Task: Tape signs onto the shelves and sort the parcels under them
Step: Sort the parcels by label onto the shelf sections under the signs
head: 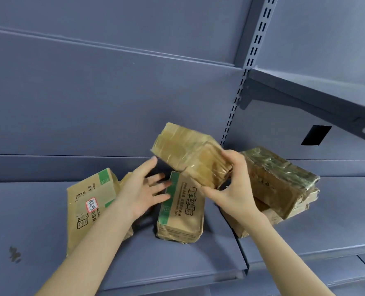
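The blue-grey back panel (113,92) rises behind the middle parcel (180,212), a brown carton with a green edge and black print. This carton lies flat on the blue-grey shelf (177,259). Up and to the right of the middle parcel, an upper shelf (305,90) juts out on a dark bracket (301,103). A slotted upright (250,52) climbs the panel above the middle parcel.

To the right of the middle parcel sits a stack of parcels (271,216), topped by a tape-wrapped carton (277,178). To its left lies a left parcel (87,212) with the same green edge, tilted, its near end towards the shelf's front.

Directly above the middle parcel's far end, a taped parcel (186,150), glossy with clear tape, is held in the air at a slant. The right hand (235,189) grasps its lower right end, fingers (233,159) curled over the top and the thumb hooked beneath.

The left hand (141,193) hovers over the middle parcel's left side with its fingers (156,186) spread and released, the tips over the green edge. Whether its thumb touches the taped parcel's corner cannot be told.

Well to the right of and above the middle parcel, a black patch (315,135) shows on the panel. The left parcel carries a red-bordered label (91,204) with handwriting. Far to the left of the middle parcel, a dark smudge (15,254) marks the shelf.
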The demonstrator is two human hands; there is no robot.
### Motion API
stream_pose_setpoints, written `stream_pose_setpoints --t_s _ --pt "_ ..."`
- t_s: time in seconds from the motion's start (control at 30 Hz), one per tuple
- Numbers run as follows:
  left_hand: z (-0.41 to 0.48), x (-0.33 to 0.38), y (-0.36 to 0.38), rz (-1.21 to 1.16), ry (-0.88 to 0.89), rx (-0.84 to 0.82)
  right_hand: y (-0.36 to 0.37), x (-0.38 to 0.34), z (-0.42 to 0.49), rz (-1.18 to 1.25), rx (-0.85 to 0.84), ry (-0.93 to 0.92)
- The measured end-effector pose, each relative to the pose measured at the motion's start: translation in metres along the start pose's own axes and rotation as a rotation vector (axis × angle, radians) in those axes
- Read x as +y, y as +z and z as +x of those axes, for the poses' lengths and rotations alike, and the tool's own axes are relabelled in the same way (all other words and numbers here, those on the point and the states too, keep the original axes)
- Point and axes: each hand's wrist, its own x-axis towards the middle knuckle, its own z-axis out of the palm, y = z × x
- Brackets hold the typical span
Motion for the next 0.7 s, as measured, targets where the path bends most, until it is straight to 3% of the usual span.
stream_pose_setpoints --t_s 0.07,0.13,0.23,0.37,0.43,0.53,0.7 --pt "0.001 0.005 0.002 -0.084 -0.061 -0.032 0.008 0.005 -0.003 -0.214 -0.066 -0.275" --pt "0.001 0.007 0.005 -0.096 -0.102 -0.030 0.016 0.008 -0.008 -0.339 -0.092 -0.429" --pt "0.000 0.003 0.009 -0.034 -0.129 -0.074 0.029 0.009 -0.016 -0.375 -0.099 -0.533" --pt "0.006 -0.007 0.007 0.049 -0.026 0.043 0.030 0.006 -0.020 -0.265 -0.118 -0.539" --pt "0.004 -0.009 0.007 0.080 0.034 0.038 0.028 0.004 -0.022 -0.165 -0.083 -0.463" --pt "-0.002 -0.011 0.000 0.106 0.130 0.011 0.023 -0.001 -0.022 -0.009 0.033 -0.197" --pt "-0.007 -0.014 -0.019 0.177 0.266 -0.059 0.019 -0.015 -0.005 0.415 -0.088 0.539"
